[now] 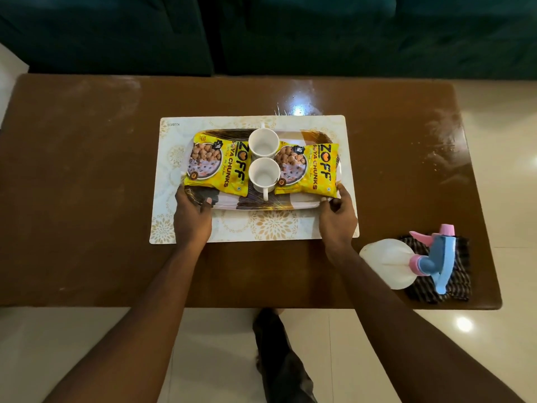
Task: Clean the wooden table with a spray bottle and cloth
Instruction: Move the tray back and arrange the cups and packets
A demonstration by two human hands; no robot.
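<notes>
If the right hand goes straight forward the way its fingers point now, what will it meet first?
The right hand already grips the near right corner of the tray. Going straight on, it would probably meet the right yellow packet lying on the tray first, though depth is unclear.

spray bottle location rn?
In the head view, the spray bottle lies on its side at the table's near right corner, its nozzle end on the striped cloth, right of the right hand.

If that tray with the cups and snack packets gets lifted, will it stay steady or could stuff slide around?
The tray looks rigid, and both hands, left and right, hold its near corners, so it should probably lift level. The two upright cups seem empty, so likely light and apt to tip. The glossy packets may slide if it tilts.
</notes>
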